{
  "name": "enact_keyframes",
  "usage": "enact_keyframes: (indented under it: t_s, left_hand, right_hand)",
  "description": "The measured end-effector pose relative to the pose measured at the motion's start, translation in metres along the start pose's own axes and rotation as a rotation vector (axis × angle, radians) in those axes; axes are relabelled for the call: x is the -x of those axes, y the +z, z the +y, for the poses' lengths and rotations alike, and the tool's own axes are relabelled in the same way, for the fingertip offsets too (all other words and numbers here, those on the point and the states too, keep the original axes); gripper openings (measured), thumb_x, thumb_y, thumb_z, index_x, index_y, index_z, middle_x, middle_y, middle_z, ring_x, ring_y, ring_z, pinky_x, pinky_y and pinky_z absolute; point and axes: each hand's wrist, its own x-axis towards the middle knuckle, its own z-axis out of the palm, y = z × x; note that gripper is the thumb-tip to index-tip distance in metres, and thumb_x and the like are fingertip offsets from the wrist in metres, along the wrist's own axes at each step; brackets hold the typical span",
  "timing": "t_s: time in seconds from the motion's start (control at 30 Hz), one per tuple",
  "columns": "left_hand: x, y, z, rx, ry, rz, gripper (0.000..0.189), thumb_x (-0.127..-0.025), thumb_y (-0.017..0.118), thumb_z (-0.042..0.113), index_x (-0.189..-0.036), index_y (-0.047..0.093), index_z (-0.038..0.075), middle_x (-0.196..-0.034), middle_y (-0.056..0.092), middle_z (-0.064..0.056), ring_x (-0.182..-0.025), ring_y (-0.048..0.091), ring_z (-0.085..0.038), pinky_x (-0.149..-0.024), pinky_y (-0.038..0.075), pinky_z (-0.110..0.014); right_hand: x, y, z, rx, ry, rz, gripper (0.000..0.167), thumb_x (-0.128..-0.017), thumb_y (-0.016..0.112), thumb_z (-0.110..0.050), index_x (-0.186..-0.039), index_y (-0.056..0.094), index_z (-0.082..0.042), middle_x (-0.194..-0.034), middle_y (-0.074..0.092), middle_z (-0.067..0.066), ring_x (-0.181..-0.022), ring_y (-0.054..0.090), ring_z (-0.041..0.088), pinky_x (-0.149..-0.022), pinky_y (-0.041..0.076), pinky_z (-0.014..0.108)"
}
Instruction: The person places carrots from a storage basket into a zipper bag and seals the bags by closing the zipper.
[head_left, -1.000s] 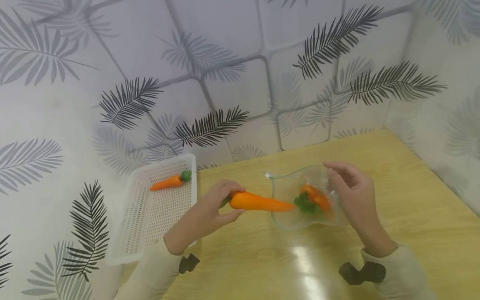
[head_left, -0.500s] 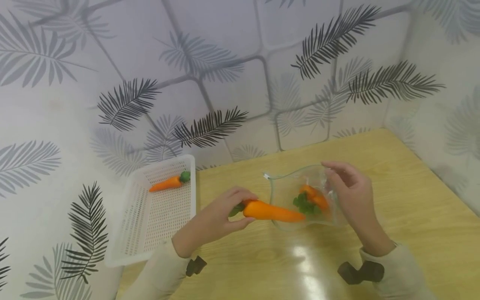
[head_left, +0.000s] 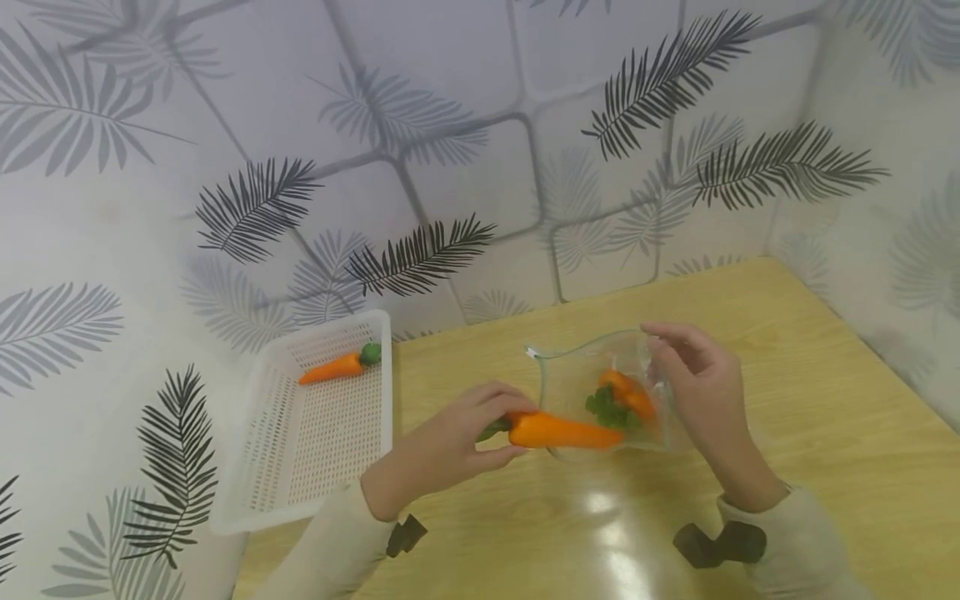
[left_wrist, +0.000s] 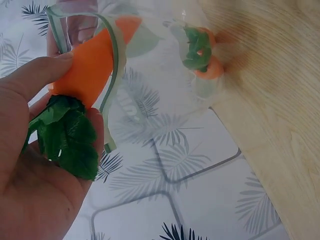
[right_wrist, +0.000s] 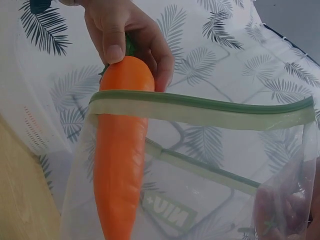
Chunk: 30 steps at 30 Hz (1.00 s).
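My left hand (head_left: 457, 437) pinches an orange carrot (head_left: 562, 432) near its leafy green top (left_wrist: 67, 135), between thumb and fingers. The carrot's narrow end lies inside the mouth of a clear zip bag (right_wrist: 210, 145), behind the green zip strip in the right wrist view. With my right hand (head_left: 708, 392) I grip the bag's far side, and some of those fingers show through the plastic in the right wrist view. Deeper in the bag are orange carrot pieces or carrots (head_left: 633, 396) with green leaves (left_wrist: 197, 50); their number is unclear.
At left stands a white perforated plastic basket (head_left: 386, 392) with one carrot (head_left: 333, 368) in it. Wooden tabletop (head_left: 810, 400) extends beneath the bag and both hands. A wall with leaf patterns (head_left: 465, 150) rises behind the table.
My left hand has moved right and slightly nearer to me, carrying the carrot further into the bag's mouth. The right hand and bag have stayed almost still.
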Motion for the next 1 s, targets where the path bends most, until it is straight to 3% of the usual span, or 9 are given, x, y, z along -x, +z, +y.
enact_keyframes:
  t_s: [0.3,0.6,0.83,1.0]
  left_hand:
    - [-0.005,0.011,-0.002,0.003,0.008,-0.042,0.043,-0.087,0.067,0.019,-0.126,0.052,0.012,-0.123,0.049,0.003,-0.109,0.046,-0.008,-0.092,0.040,-0.018]
    - [-0.011,0.017,0.002,-0.015,0.048,-0.042,0.042,-0.085,0.068,0.016,-0.125,0.053,0.012,-0.122,0.051,0.001,-0.114,0.044,-0.010,-0.095,0.038,-0.019]
    - [-0.010,0.019,0.003,-0.033,0.044,-0.046,0.042,-0.085,0.068,0.017,-0.125,0.054,0.011,-0.123,0.051,0.000,-0.116,0.044,-0.011,-0.099,0.035,-0.021]
    - [-0.006,0.019,0.001,-0.062,0.031,-0.063,0.048,-0.086,0.068,0.021,-0.129,0.050,0.014,-0.127,0.048,-0.001,-0.121,0.041,-0.012,-0.103,0.031,-0.021]
  right_hand:
    - [0.000,0.000,0.003,-0.026,-0.012,-0.008,0.017,-0.091,0.053,0.002,-0.102,0.061,0.011,-0.071,0.060,0.000,-0.057,0.054,0.016,-0.042,0.041,0.019]
    - [0.000,0.000,0.003,-0.016,-0.010,-0.006,0.017,-0.091,0.053,0.002,-0.103,0.061,0.011,-0.072,0.060,-0.001,-0.057,0.054,0.016,-0.047,0.045,0.018]
    - [0.001,-0.001,0.002,0.001,0.014,-0.006,0.017,-0.091,0.053,0.001,-0.103,0.062,0.009,-0.072,0.061,-0.004,-0.057,0.055,0.015,-0.044,0.043,0.019]
    - [0.001,-0.001,0.002,0.022,0.026,-0.001,0.017,-0.092,0.053,-0.001,-0.103,0.062,0.008,-0.072,0.060,-0.004,-0.059,0.055,0.015,-0.049,0.046,0.018]
